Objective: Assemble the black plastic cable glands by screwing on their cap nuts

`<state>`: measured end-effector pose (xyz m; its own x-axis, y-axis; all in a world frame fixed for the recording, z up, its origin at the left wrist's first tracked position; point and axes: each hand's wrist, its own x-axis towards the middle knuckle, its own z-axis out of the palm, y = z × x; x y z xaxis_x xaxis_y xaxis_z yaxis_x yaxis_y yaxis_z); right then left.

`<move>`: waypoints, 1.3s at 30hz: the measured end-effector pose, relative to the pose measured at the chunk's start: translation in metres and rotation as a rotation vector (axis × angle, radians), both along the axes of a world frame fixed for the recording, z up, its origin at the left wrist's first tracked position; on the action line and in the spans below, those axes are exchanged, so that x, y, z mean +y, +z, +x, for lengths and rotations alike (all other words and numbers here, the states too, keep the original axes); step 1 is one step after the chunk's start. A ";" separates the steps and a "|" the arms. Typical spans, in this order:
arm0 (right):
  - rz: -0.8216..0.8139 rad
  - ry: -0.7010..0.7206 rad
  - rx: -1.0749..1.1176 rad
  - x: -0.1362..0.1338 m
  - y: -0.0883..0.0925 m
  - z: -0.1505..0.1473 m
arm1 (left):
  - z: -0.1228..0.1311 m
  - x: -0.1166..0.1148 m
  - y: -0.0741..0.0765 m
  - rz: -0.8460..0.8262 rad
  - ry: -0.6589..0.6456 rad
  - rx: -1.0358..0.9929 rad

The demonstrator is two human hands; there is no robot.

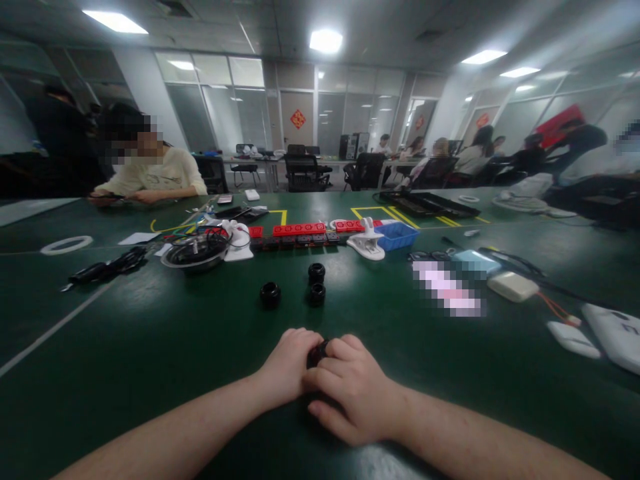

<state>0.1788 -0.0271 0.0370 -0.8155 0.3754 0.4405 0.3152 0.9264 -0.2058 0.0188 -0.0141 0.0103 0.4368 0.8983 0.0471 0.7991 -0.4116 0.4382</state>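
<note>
My left hand (286, 365) and my right hand (353, 387) meet over the green table (210, 347), both closed round a black round part (317, 355). Fingers cover most of that part, so its full shape is hidden. The right fingers curl over it from the right side, while the left hand grips it from the left. Beyond my hands, three short black ring-like pieces with open tops stand on the table: one on the left (270, 295), one at the back (317, 272) and one just in front of it (317, 294).
Farther back lie a row of red and black blocks (300, 230), a blue bin (397, 235), white clamps (367, 243) and a bowl of black parts (195, 253). Cables and a white box (513, 287) lie to the right. A person (155, 173) sits across the table.
</note>
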 end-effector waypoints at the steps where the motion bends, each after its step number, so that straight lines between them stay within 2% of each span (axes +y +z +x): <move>1: -0.007 0.004 0.003 0.000 0.000 0.001 | 0.000 0.000 0.001 -0.004 -0.004 0.003; 12: -0.042 0.022 0.018 -0.001 -0.001 0.005 | 0.000 0.000 0.000 0.013 -0.001 -0.033; 27: 0.058 -0.045 0.132 0.005 -0.003 0.011 | 0.000 0.001 0.000 -0.017 0.033 -0.081; 33: 0.009 -0.093 0.214 0.012 -0.004 0.014 | 0.001 0.000 0.004 -0.028 0.026 -0.090; 39: -0.090 -0.176 0.208 0.019 -0.008 0.015 | -0.001 0.000 0.002 -0.023 0.015 -0.090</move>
